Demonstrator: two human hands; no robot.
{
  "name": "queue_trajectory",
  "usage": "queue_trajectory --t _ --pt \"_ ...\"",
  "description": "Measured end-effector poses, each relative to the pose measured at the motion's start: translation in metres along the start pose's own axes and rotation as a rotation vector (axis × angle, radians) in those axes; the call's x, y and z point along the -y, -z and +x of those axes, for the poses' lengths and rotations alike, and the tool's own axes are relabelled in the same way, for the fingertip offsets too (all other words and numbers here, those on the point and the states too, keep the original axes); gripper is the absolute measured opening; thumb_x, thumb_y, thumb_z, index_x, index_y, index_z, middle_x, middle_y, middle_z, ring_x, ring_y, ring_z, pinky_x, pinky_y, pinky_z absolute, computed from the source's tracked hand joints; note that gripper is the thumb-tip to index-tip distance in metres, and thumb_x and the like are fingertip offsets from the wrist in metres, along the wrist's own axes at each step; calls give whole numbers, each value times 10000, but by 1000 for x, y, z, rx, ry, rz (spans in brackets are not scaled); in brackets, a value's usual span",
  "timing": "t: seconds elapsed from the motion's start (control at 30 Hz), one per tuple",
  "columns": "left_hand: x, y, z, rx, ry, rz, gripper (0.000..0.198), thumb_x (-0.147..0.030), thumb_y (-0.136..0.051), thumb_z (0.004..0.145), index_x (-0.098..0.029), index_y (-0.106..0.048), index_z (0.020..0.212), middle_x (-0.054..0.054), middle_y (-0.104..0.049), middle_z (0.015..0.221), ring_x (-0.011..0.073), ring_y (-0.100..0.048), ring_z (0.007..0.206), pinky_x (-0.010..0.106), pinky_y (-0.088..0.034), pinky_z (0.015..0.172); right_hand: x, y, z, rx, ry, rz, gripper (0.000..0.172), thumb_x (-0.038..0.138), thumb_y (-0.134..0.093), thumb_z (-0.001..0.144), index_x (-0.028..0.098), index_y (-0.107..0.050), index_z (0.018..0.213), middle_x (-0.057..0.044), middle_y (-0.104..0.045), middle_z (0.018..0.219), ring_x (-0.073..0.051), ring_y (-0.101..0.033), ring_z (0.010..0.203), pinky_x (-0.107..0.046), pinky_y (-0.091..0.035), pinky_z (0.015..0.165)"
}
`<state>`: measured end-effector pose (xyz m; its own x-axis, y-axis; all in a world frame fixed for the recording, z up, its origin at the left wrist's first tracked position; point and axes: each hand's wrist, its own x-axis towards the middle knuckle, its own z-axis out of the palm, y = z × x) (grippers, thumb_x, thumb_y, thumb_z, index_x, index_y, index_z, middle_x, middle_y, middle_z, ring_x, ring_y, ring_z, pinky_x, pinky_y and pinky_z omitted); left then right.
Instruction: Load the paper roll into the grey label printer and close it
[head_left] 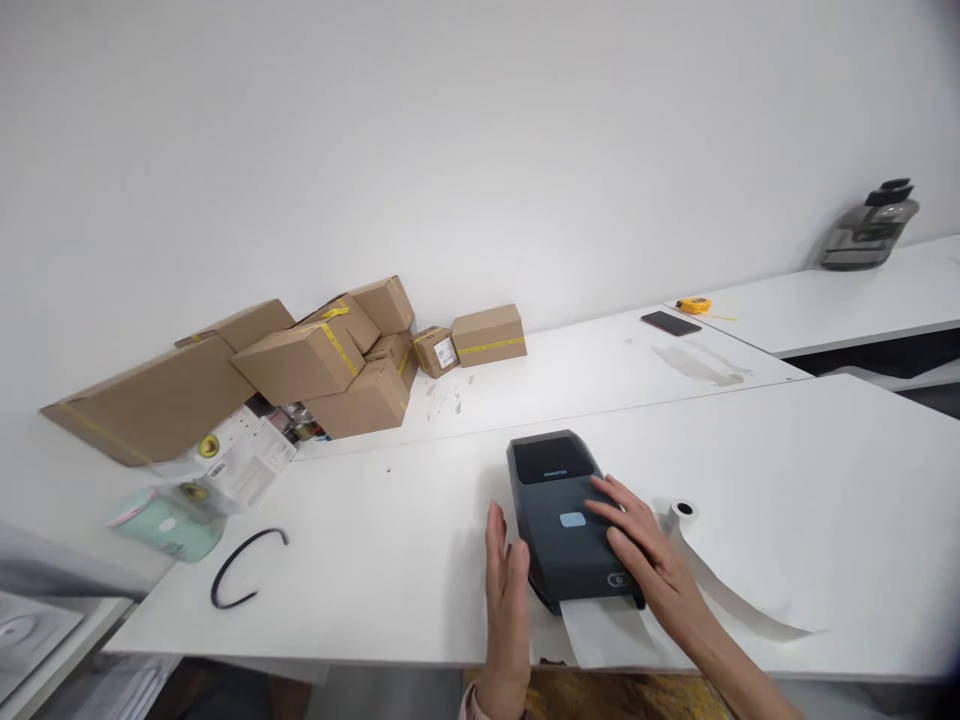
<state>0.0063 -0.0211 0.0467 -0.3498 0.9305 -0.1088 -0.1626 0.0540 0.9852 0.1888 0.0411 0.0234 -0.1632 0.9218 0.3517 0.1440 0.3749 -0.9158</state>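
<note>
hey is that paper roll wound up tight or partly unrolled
Partly unrolled: a long strip trails from the roll across the table, to the right of the right hand.

the white bench (375, 560), its top jointed by seams, carries a dark printer (551, 555) near the front edge, a partly unwound paper roll (682, 514), a curved black band (216, 584), a dark phone (671, 323) and piled cardboard boxes (304, 362) toward the wall (525, 160).
</note>
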Motion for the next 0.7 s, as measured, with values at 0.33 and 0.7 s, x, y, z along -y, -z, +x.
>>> queue_trajectory --t 0.33,0.7 --pt "29 -5 2 55 172 -120 1046 -612 -702 797 -211 -145 1587 143 -287 1638 298 -404 1445 294 -480 1059 -13 -18 -25 -149 -594 283 933 726 -554 819 277 -244 1576 -90 -284 1649 -323 -317 1487 -486 -365 1169" --pt "49 -1 5 38 98 19 946 -632 -605 847 -276 -132 1585 184 -434 1522 330 -576 1273 370 -557 921 -31 -19 -33 -132 -566 319 802 662 -600 830 268 -415 1504 -98 -490 1532 -369 -466 1384 -526 -419 1118"
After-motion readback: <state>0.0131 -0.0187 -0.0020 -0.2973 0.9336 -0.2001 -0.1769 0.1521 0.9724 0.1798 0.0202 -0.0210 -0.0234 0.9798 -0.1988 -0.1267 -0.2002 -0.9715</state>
